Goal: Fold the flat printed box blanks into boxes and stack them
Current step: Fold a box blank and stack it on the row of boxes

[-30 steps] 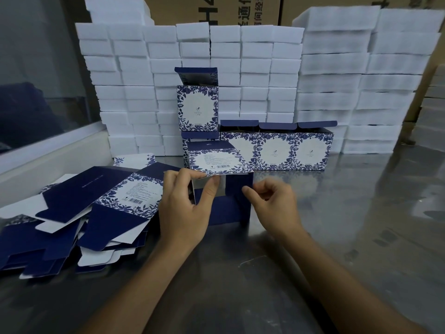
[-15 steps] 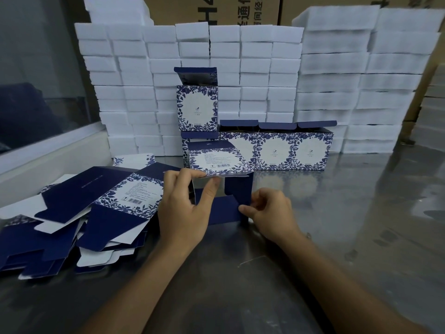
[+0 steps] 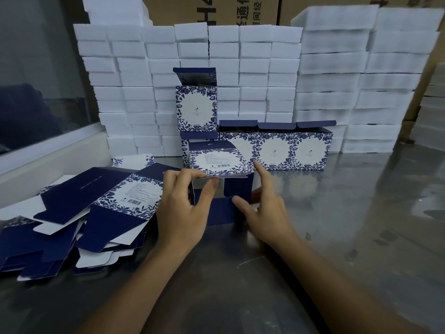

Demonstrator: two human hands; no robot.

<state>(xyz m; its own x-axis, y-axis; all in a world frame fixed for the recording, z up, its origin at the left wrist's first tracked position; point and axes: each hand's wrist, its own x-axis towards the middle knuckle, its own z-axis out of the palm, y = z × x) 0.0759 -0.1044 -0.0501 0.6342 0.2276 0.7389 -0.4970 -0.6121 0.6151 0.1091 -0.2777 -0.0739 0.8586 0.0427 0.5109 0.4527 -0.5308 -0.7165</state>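
Left hand [image 3: 183, 208] fingers pinch the half-folded box [image 3: 220, 165]; right hand [image 3: 265, 210] fingers press its flap

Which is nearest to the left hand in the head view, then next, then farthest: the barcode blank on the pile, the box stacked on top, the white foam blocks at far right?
From the left hand:
1. Barcode blank, right beside it on the left.
2. Stacked top box, behind, above the row.
3. Far-right foam blocks, back right.

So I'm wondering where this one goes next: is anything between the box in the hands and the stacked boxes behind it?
Nothing visible does. The half-folded box, held by the left hand and right hand, sits directly in front of the finished boxes, with no object between them.
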